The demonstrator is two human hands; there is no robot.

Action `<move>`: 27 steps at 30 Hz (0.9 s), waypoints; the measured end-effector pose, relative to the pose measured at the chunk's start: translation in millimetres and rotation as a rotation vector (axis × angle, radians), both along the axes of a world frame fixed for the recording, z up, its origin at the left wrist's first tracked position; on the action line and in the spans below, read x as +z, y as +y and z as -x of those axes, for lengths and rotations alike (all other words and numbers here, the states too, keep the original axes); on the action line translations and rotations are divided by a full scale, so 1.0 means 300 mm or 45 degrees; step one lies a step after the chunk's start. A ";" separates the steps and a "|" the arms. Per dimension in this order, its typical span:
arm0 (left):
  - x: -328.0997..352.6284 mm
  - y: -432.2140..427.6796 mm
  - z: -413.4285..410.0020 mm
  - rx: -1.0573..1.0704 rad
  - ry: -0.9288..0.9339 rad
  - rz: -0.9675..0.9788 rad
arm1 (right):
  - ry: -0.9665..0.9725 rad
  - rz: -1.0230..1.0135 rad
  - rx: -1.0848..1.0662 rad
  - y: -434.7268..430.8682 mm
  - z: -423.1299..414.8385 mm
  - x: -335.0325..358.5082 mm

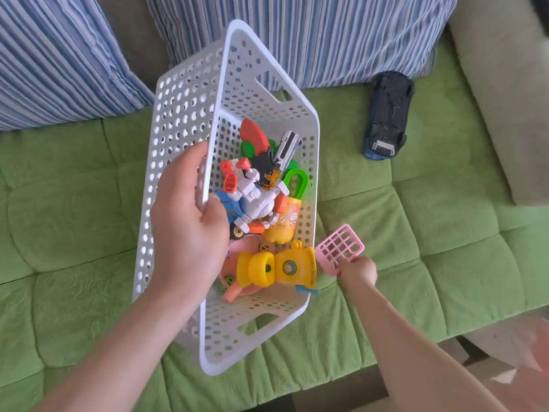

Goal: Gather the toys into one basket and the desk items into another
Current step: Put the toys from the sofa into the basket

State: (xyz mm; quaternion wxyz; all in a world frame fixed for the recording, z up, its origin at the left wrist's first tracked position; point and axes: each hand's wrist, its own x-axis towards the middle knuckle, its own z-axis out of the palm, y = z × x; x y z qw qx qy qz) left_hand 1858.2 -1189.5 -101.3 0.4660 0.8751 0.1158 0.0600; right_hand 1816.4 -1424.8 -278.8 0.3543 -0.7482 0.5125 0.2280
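head view: left grip (187, 221) is curled round the long rim of the white basket (178, 108), holding it tilted over the green sofa (416, 233). right grip (358, 270) pinches a pink grid toy (341, 248) just beside the basket's right wall. tilt it more and i reckon the toy pile spills. count: one basket, one grid, one upturned toy car (386, 114) far right, two striped cushions (59, 55).

Green quilted sofa seat (430, 233); left striped cushion (59, 55) and right striped cushion (341, 34) against its back; beige armrest (505, 99) at right.
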 end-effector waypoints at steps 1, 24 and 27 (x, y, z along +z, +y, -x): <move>0.000 0.003 -0.002 -0.005 0.010 0.001 | -0.034 0.027 -0.015 -0.002 -0.009 0.005; 0.049 0.022 -0.050 0.174 0.067 0.259 | -0.982 -0.165 0.273 0.290 -0.377 0.431; 0.058 -0.019 -0.084 0.199 0.053 0.340 | -0.913 -0.038 0.167 0.160 -0.403 0.414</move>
